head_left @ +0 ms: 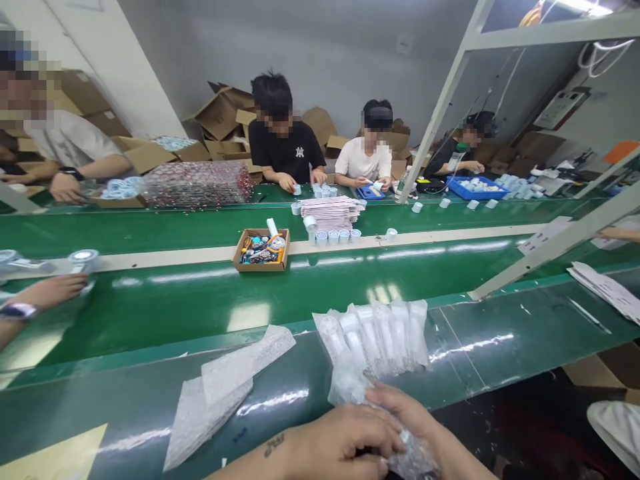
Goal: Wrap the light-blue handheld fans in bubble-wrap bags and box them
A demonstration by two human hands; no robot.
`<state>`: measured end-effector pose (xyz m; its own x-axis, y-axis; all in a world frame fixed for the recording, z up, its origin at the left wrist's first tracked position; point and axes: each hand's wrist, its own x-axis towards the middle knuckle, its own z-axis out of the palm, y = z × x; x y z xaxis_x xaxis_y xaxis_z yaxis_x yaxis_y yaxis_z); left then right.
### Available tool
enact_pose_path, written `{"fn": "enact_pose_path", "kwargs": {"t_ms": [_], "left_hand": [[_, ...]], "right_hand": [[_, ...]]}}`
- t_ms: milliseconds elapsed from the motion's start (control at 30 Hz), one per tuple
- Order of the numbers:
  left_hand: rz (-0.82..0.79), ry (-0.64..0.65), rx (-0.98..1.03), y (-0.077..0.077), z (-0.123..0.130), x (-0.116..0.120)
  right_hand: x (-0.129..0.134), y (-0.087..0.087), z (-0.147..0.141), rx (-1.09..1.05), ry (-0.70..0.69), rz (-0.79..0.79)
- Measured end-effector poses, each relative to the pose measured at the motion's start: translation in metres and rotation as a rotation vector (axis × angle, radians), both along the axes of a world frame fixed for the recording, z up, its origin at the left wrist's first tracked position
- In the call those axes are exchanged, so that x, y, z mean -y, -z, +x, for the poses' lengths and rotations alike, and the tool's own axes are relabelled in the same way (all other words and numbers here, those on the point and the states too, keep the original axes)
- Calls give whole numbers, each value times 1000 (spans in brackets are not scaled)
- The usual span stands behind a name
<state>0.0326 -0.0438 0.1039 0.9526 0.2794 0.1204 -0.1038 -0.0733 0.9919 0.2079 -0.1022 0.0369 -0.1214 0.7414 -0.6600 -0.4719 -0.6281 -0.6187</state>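
Close to me, both hands are on a clear bubble-wrap bag (347, 387) with a pale item inside, its exact kind blurred by the plastic. My right hand (407, 413) wraps around the bag from the right. My left hand (345, 440) lies across it from the left, with curled fingers gripping the crumpled end near the bench edge. Just beyond, several filled bubble-wrap bags (383, 337) lie side by side in a row on the green bench. Flat bubble-wrap bags (215, 397) rest in a loose stack to the left of my hands.
A green conveyor belt (200, 290) runs beyond the bench. A cardboard tray of tools (263, 251) stands on its divider, near stacked paper sheets (333, 213) and round pale-blue parts (337, 237). Co-workers sit opposite; another person's hand (55, 293) reaches in at left. A metal post (550, 250) slants at right.
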Motion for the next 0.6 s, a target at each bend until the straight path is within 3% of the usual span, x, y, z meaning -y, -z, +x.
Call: {"fn": "enact_pose_path", "kwargs": {"t_ms": [67,133,200,267,367,467,533,600], "left_hand": [[64,-106,-112,11,-14,-18],[183,-414,-441,32,-45,-46],[445,-828,-924,59,-87,-71],[523,-970,-1132,90,-124,-84],[577,-961,-1185,131,-150,-85],[645,-906,-1114,156,-146,-76],[685,-896,-1053,161,-139,-68],[783,-898,-902,157,-136,-57]], "right_hand": [[-18,16,10,308,16,141],[-42,32,26,724,72,292],[-67,52,44,1050,90,385],[-85,73,58,1210,34,389],[-91,92,67,1392,-29,343],[-87,84,50,1545,114,387],[-89,69,20,1358,127,468],[-98,56,-24,959,-19,465]]}}
